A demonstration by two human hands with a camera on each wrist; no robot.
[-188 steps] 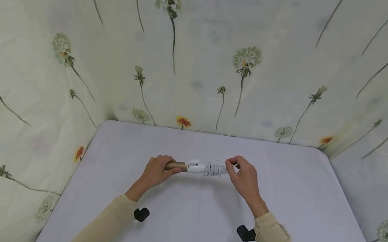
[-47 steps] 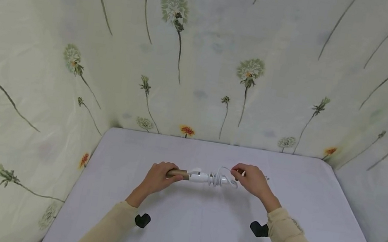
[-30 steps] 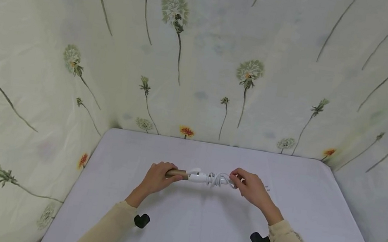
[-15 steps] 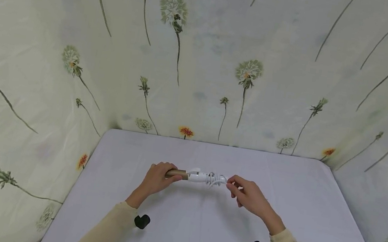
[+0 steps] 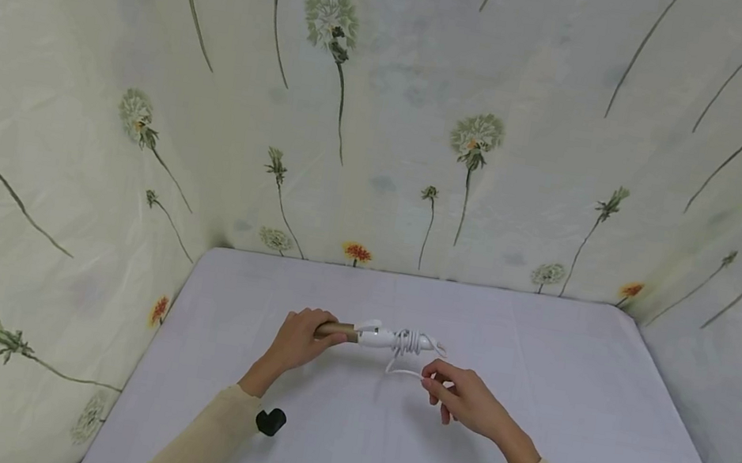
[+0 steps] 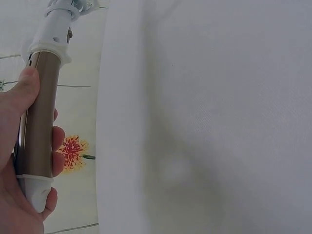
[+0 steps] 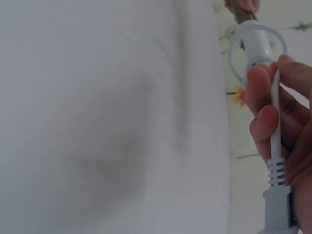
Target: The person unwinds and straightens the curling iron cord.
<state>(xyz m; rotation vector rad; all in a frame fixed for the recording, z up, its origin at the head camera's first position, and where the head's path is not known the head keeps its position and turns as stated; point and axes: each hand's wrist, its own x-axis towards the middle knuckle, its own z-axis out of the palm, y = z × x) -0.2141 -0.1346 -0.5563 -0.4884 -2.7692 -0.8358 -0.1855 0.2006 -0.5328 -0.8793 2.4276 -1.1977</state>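
Note:
A curling iron (image 5: 377, 338) with a gold barrel (image 6: 43, 112) and a white handle is held level above the table. My left hand (image 5: 299, 341) grips it round the barrel, thumb along one side and fingers wrapped behind. White cord (image 5: 408, 341) lies in several turns round the handle. On the near side of the iron, my right hand (image 5: 467, 399) pinches the cord's free stretch between thumb and fingertips. This stretch bows out from the coils to the fingers. In the right wrist view, the cord runs through the fingers to a white plug (image 7: 278, 209) beneath the palm.
A white cloth covers the table (image 5: 338, 451) below both hands. Flower-printed sheets (image 5: 390, 106) hang behind it and at both sides. Black wrist-worn devices (image 5: 270, 421) show beside the sleeves.
My right hand has carried the cord from the far side of the handle, past its end, to the near side and lower. The left hand keeps its grip, nearly still.

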